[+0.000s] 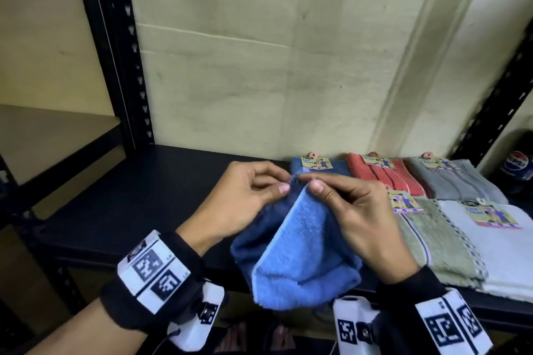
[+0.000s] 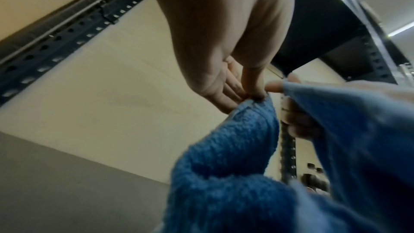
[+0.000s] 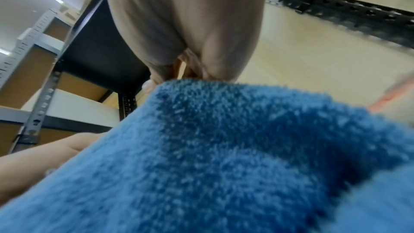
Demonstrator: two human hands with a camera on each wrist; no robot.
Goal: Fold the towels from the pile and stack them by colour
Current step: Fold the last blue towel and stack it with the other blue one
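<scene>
Blue towel (image 1: 300, 253), held above the shelf (image 1: 138, 196) edge just before the folded stacks (image 1: 432, 196). Left hand (image 1: 245, 196) and right hand (image 1: 354, 210) each pinch its top corners, fingers curled. Likely soft, light, limp: best held by corners.
</scene>
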